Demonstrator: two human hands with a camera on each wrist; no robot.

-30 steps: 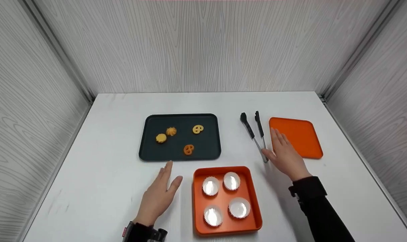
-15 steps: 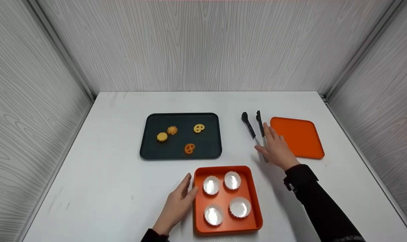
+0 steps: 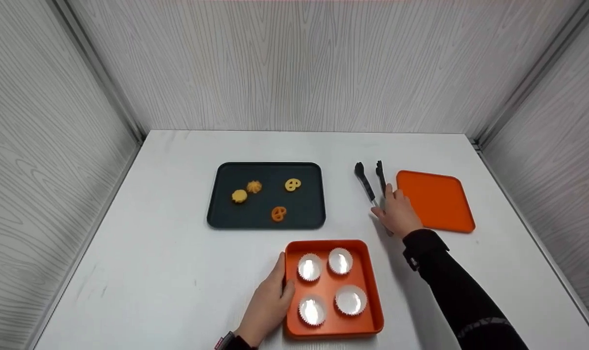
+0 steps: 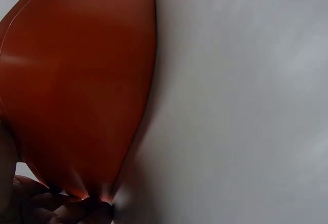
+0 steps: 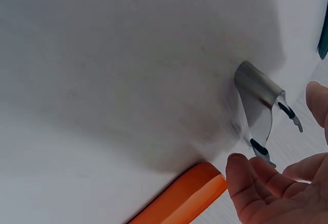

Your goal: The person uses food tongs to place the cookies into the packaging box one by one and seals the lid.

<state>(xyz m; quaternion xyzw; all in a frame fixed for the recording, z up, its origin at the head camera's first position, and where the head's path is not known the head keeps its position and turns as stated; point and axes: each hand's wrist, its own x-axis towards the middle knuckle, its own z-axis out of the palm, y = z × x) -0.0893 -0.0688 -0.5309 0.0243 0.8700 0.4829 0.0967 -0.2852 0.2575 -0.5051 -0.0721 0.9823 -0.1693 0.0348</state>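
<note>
My left hand [image 3: 267,304] holds the left wall of an orange square box [image 3: 372,301], thumb at the rim and fingers along the outside. In the left wrist view, the fingertips [image 4: 66,208] touch the end of the box's wall [image 4: 82,80]. Several white fluted paper cups [image 3: 310,267] stand inside the box. My right hand [image 3: 399,214] hovers over metal tongs with black tips [image 3: 367,187], its thumb and fingers apart on either side of them. In the right wrist view, the bent metal end of the tongs [image 5: 259,83] shows between thumb and fingers, without visible contact.
A dark green tray [image 3: 245,221] lies behind the box, bearing a round yellow biscuit [image 3: 239,196], a ridged biscuit [image 3: 254,187] and two pretzel shapes [image 3: 278,214]. Right of the tongs lies a flat orange tray [image 3: 440,204]. Grey wood-grain panels [image 3: 294,63] enclose the table.
My left hand has moved right from beside the dark tray onto the orange box's left wall. My right hand has moved left over the tongs, its fingers bending slightly. The view has shifted a little.
</note>
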